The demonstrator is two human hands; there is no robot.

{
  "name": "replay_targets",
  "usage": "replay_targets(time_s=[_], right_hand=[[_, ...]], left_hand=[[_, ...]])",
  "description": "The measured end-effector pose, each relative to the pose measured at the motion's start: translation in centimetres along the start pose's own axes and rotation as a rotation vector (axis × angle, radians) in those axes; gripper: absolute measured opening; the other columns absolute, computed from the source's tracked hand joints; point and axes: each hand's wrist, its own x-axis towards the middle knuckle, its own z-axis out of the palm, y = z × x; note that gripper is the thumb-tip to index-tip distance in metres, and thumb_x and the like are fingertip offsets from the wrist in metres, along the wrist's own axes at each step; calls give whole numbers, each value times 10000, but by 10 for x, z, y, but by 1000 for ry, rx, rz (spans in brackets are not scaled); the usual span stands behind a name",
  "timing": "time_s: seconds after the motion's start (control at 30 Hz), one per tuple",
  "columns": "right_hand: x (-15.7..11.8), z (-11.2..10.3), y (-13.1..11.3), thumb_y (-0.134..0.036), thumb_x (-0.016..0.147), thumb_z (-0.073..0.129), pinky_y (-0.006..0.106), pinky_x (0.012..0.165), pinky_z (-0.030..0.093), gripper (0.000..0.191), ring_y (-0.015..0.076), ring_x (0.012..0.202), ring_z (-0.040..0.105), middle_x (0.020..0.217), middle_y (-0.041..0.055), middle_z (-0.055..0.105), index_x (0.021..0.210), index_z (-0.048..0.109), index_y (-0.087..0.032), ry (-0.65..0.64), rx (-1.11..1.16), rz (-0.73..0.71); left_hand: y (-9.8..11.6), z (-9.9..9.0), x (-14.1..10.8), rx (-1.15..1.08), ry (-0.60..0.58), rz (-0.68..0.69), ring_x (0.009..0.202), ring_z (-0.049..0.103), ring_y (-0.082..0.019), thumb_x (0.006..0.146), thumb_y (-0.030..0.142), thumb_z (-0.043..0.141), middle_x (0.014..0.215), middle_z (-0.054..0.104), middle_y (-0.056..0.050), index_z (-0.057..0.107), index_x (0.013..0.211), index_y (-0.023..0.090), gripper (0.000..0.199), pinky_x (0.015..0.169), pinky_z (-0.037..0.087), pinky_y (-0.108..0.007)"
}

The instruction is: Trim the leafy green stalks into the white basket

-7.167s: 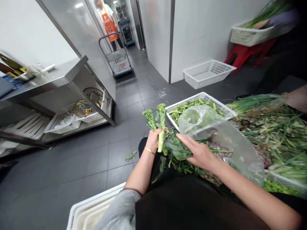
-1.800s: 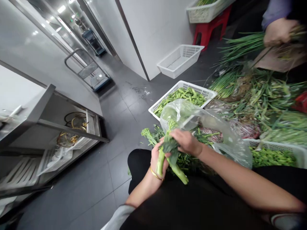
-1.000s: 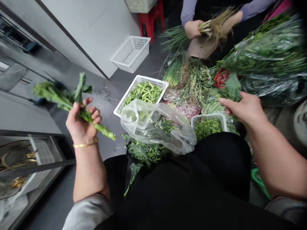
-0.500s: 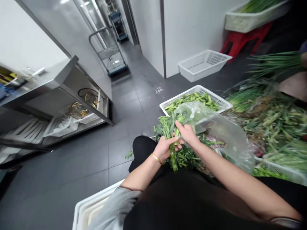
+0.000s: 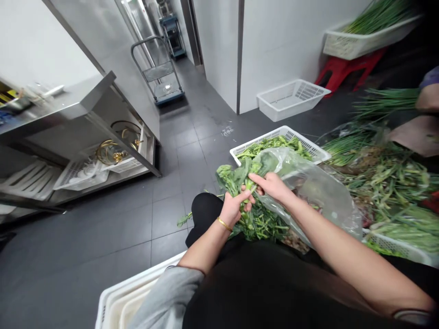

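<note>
My left hand (image 5: 233, 208), with a gold bangle at the wrist, is closed around stalks of broccolini (image 5: 225, 174) above my lap. My right hand (image 5: 273, 186) pinches the same leafy stalks just beside it, thumb pointing up the stem. The stem ends are partly hidden by my fingers. Under the hands lies a heap of dark leafy trimmings (image 5: 269, 224). A clear plastic bag (image 5: 332, 196) spreads out to the right, beneath my right forearm. Just beyond stands a white basket (image 5: 320, 154) holding cut green stalks.
Stacked white crates (image 5: 109, 299) stand at my left. A steel shelf (image 5: 103, 91) and a trolley (image 5: 168, 96) are farther off. On the right lie scallions and trimmings (image 5: 387, 169), near another person's hand (image 5: 428, 98). A white basket (image 5: 295, 103) stands by the wall.
The broccolini has tilted leftward and its lower stem has risen in my hands. My right hand has shifted slightly right. The view has turned a little.
</note>
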Motion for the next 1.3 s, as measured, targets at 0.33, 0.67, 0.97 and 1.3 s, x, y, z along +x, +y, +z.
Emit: replay_targets(time_s=[0.33,0.67,0.97,1.3], right_hand=[[-28,21,25,-268,937,375,267,584,316,277,155,615,491,667,47,536,708,507,-188,416,-610,-732],[-41,52,32,-216,917,357,261,554,321,286,150,597,526,702,55,597,775,601,-171,277,-525,-713],[-19,-22,40,-561,619,706,299,591,455,551,194,674,615,835,90,682,988,643,-156,-318,86,-103],[-14,12,18,-386,950,342,282,534,311,449,159,536,528,588,75,592,694,635,-162,233,-327,-281]], left_hand=[[-20,16,2,-48,285,39,428,505,-90,578,437,773,519,541,18,523,696,154,395,408,333,-195],[2,-6,16,-168,228,-151,318,361,-48,682,439,727,458,454,76,534,805,156,364,344,230,-183],[10,-23,9,-38,-198,-382,394,480,-82,684,465,708,534,550,-5,652,818,87,406,360,301,-199],[-3,18,11,1,83,-48,392,485,-78,666,467,736,557,594,-10,580,794,123,399,357,253,-194]])
